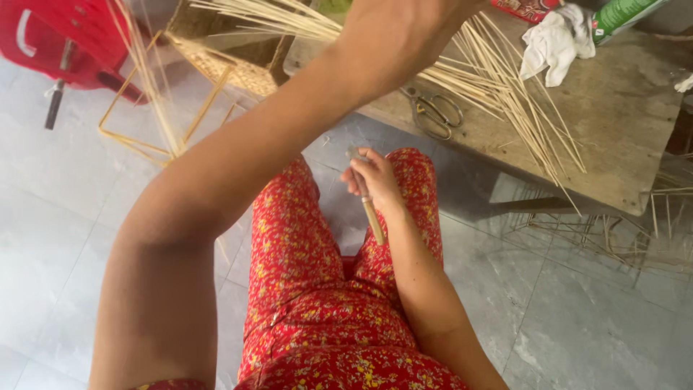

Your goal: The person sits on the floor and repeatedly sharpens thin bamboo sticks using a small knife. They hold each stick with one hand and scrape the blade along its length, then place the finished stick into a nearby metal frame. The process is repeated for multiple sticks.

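Observation:
My left arm stretches up across the view, and my left hand [404, 32] is over a spread of thin bamboo sticks [498, 87] on a worn wooden table [621, 123]. Its fingers run past the top edge, so its grip is hidden. My right hand [373, 180] rests on my right knee, closed around a small tool with a wooden handle [372, 217] that points down toward my lap. I am seated in red flowered trousers [303, 289].
Scissors [435, 112] lie on the table near its front edge. A white cloth [556, 40] and a green can [621, 14] sit at the back. A woven bamboo frame [216, 65] and a red plastic chair [72, 40] stand left, on the grey tiled floor.

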